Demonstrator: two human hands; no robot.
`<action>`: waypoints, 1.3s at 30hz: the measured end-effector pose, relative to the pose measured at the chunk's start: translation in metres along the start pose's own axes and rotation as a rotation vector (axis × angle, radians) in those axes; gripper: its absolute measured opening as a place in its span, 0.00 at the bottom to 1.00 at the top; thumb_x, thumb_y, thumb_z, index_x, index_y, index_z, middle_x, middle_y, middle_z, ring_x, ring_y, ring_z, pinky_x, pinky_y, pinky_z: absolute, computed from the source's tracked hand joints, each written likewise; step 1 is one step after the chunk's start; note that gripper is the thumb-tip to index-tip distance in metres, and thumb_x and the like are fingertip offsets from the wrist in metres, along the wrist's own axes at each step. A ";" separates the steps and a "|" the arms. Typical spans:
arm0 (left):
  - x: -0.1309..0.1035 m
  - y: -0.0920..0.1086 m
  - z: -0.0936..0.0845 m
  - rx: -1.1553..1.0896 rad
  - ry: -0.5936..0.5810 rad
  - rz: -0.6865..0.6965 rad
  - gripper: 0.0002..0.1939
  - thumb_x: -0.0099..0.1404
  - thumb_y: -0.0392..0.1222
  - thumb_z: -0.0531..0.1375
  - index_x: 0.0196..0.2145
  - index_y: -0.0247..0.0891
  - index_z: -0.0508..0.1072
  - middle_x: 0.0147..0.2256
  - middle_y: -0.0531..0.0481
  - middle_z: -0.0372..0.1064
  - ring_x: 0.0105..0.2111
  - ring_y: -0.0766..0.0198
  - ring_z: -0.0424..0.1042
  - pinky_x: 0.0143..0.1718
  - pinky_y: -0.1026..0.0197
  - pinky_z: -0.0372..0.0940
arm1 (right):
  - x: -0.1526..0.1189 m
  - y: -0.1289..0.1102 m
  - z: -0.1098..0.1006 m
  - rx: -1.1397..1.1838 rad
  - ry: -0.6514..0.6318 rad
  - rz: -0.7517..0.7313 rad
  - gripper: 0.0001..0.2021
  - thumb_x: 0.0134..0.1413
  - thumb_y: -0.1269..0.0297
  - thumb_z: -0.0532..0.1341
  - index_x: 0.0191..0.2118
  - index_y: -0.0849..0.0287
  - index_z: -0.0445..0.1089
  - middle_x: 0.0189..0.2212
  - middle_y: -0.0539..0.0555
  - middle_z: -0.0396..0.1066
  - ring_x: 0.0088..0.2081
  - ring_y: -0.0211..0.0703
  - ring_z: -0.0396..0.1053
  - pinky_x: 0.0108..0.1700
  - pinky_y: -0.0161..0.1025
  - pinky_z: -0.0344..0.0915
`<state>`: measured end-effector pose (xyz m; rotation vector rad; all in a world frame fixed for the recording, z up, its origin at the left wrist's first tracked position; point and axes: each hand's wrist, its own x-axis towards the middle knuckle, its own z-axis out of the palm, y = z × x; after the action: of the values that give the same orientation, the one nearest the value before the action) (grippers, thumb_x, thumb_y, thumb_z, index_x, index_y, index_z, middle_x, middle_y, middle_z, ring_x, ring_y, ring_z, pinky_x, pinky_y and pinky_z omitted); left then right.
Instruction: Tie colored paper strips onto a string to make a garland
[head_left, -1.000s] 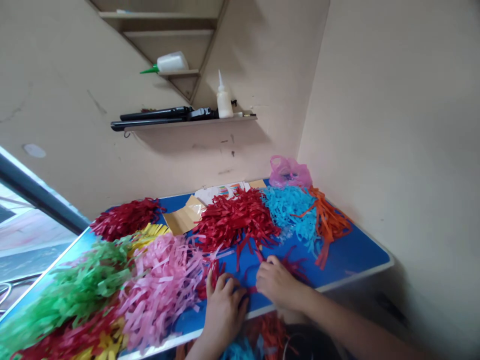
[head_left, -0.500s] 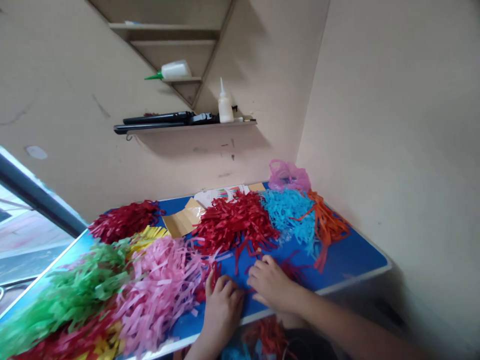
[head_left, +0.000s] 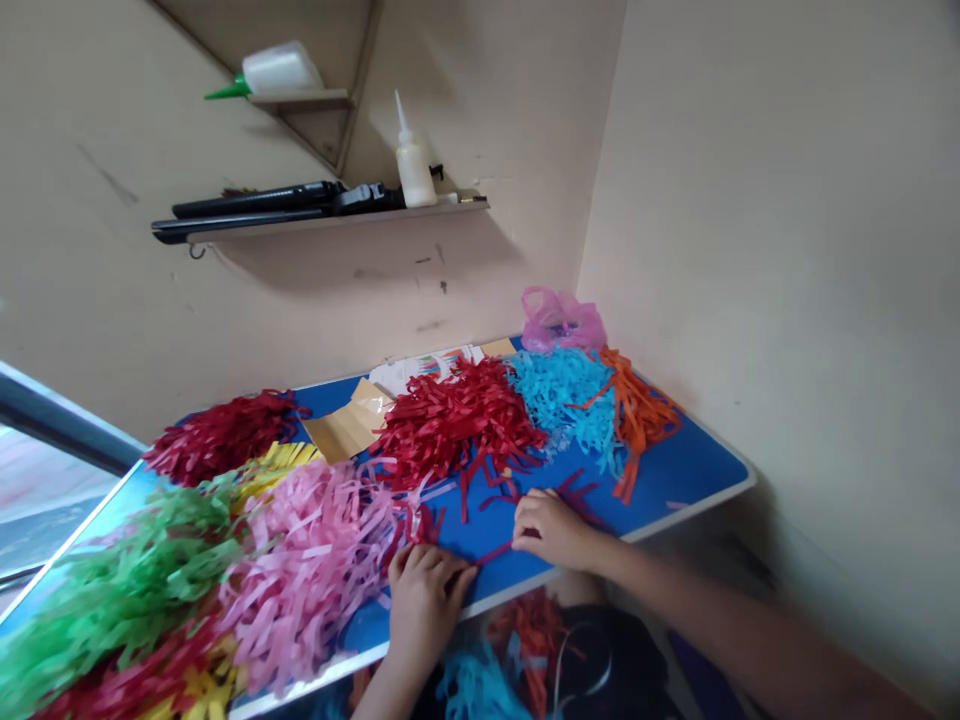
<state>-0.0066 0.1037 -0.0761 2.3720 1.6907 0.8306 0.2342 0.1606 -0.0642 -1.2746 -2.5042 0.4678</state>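
Near the front edge of the blue table, my left hand has its fingers curled at one end of a thin red strip. The strip runs across to my right hand, whose fingers are pinched on its other end. Loose dark red strips lie beside and behind my right hand. More red strips lie just beyond my left fingers. A big red fringe pile sits behind both hands, and a pink pile is left of my left hand.
Green, yellow, blue and orange fringe lie around, with a brown paper piece and a pink bag. A shelf on the wall holds a glue bottle. More strips lie below the table edge.
The view has shifted, with the shelf higher and further left. My hands are further apart, and a red strip now shows between them. My right fingers have closed from a looser spread.
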 end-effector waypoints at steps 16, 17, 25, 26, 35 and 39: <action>0.010 0.010 0.028 0.055 0.142 0.234 0.11 0.61 0.31 0.60 0.33 0.48 0.77 0.32 0.58 0.76 0.38 0.60 0.71 0.63 0.43 0.37 | 0.008 -0.008 0.017 -0.407 0.057 -0.457 0.09 0.63 0.72 0.56 0.32 0.61 0.71 0.32 0.52 0.73 0.40 0.45 0.61 0.45 0.47 0.51; 0.013 0.010 0.029 0.062 0.145 0.236 0.11 0.62 0.31 0.59 0.32 0.47 0.77 0.32 0.58 0.76 0.37 0.61 0.71 0.64 0.43 0.37 | 0.011 -0.008 0.020 -0.430 0.067 -0.463 0.10 0.63 0.73 0.56 0.31 0.61 0.71 0.31 0.53 0.72 0.38 0.45 0.60 0.44 0.47 0.51; 0.002 0.020 0.001 0.041 0.463 0.408 0.15 0.68 0.33 0.53 0.30 0.45 0.76 0.26 0.58 0.76 0.29 0.67 0.74 0.65 0.50 0.40 | -0.016 -0.040 -0.008 0.180 0.045 -0.176 0.08 0.55 0.63 0.62 0.27 0.55 0.75 0.29 0.49 0.76 0.38 0.43 0.66 0.46 0.45 0.53; -0.003 0.026 -0.008 0.012 0.496 0.452 0.14 0.69 0.35 0.53 0.31 0.44 0.76 0.26 0.58 0.76 0.29 0.68 0.74 0.66 0.49 0.41 | -0.024 -0.046 -0.016 0.365 0.007 -0.162 0.09 0.55 0.59 0.63 0.28 0.54 0.77 0.31 0.49 0.76 0.38 0.43 0.67 0.45 0.43 0.55; -0.007 0.059 -0.064 0.004 0.358 0.579 0.07 0.70 0.35 0.55 0.40 0.40 0.74 0.31 0.55 0.79 0.32 0.69 0.76 0.66 0.53 0.41 | -0.034 -0.085 -0.014 1.503 -0.214 0.432 0.20 0.24 0.53 0.75 0.20 0.60 0.69 0.14 0.43 0.64 0.16 0.30 0.55 0.20 0.29 0.49; -0.016 0.046 -0.057 0.017 0.272 0.536 0.06 0.65 0.35 0.60 0.40 0.41 0.73 0.33 0.53 0.77 0.34 0.65 0.76 0.59 0.57 0.55 | -0.041 -0.092 -0.004 1.390 -0.022 0.362 0.15 0.36 0.57 0.72 0.22 0.60 0.68 0.15 0.43 0.63 0.18 0.30 0.56 0.22 0.29 0.50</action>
<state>0.0010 0.0600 -0.0158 2.8802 1.1272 1.2641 0.1921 0.0767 -0.0267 -0.9892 -1.2375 1.8202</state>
